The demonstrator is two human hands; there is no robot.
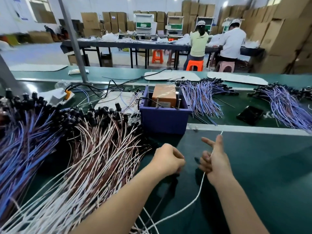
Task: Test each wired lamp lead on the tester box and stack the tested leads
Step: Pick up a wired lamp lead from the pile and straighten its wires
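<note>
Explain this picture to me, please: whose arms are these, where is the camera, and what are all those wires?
No robot here: these are a person's two bare arms, filmed by one camera worn on their head, looking forward and down. The green workbench holds a blue box with an orange-brown block inside, probably the tester. On the left lies a heap of white and brown leads with black lamp ends; blue-purple bundles lie to the box's right. The right hand holds one white lead. The left hand is curled; what it grips, if anything, is hidden.
</note>
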